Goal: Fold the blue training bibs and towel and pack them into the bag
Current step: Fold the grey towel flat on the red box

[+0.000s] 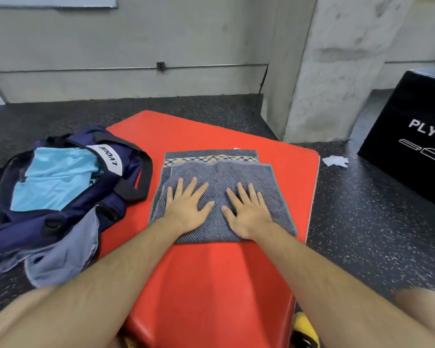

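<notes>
Both hands lie flat, palms down, on the grey towel, fingers straight and spread, gripping nothing. The left hand and the right hand sit side by side on the towel's near half, close together but not touching, thumbs pointing toward each other. The towel is folded into a rectangle on the far half of the red pad, nearer its right edge than its left. Its top layer stops short of the far end, so a checked band on the layer beneath shows.

The navy bag slumps open against the pad's left edge, partly on the speckled dark floor, with a black strap looped onto the red surface. The light blue bibs lie folded inside the bag's opening. A pale grey-violet cloth spills from the bag's near side onto the floor.

Beyond the pad's far right corner a white crumpled scrap lies on the floor beside a black box with white lettering. A concrete pillar stands behind
</notes>
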